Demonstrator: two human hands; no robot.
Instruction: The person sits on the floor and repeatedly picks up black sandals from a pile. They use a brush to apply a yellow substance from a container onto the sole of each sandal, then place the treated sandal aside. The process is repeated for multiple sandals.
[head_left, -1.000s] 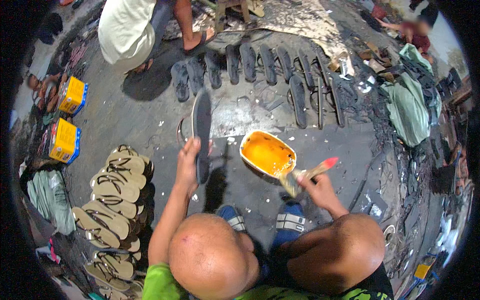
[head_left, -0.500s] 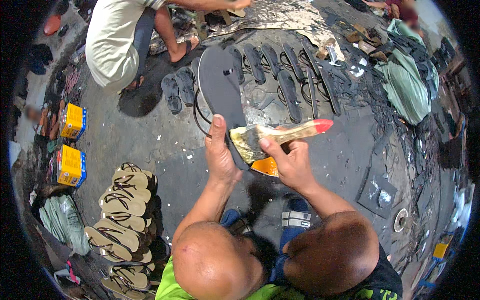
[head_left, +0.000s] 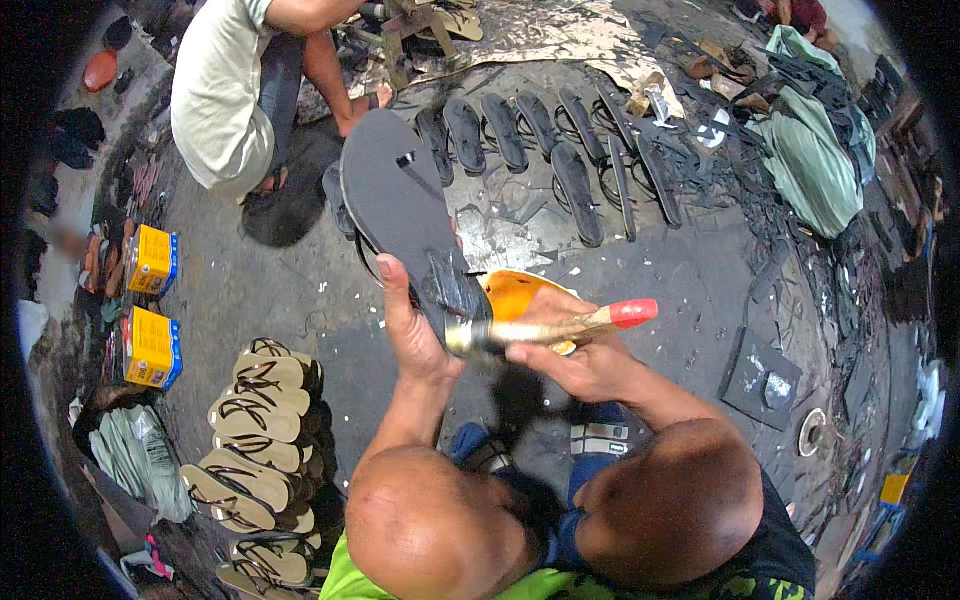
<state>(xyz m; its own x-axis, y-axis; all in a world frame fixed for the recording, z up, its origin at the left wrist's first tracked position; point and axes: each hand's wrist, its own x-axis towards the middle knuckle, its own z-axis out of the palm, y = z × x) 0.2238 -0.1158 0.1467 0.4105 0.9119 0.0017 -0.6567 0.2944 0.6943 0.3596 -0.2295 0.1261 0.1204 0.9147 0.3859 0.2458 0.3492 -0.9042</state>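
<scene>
My left hand (head_left: 420, 335) is closed round the heel end of a dark flip-flop (head_left: 385, 195), thumb along its near edge. The sandal's broad sole face is towards me, with a shiny wet-looking patch near the heel. In my right hand (head_left: 590, 368) is a paintbrush (head_left: 560, 328) with a pale handle and red tip. Its blurred bristle end lies against the heel of the flip-flop. Behind the brush shows a round dish of orange glue-like stuff (head_left: 515, 298), partly covered by the sandal and my right hand; what holds it up is hidden.
Dark flip-flops (head_left: 572, 190) lie in rows ahead. Tan flip-flops (head_left: 265, 410) are stacked at left, near two yellow boxes (head_left: 153, 345). Another person (head_left: 225, 100) squats at the far left. Green sacking (head_left: 815, 165) and scraps lie at the right.
The flip-flop has shifted left and slightly down. The brush has moved down to the heel end, and more of the orange dish shows. The other person's arm has drawn back.
</scene>
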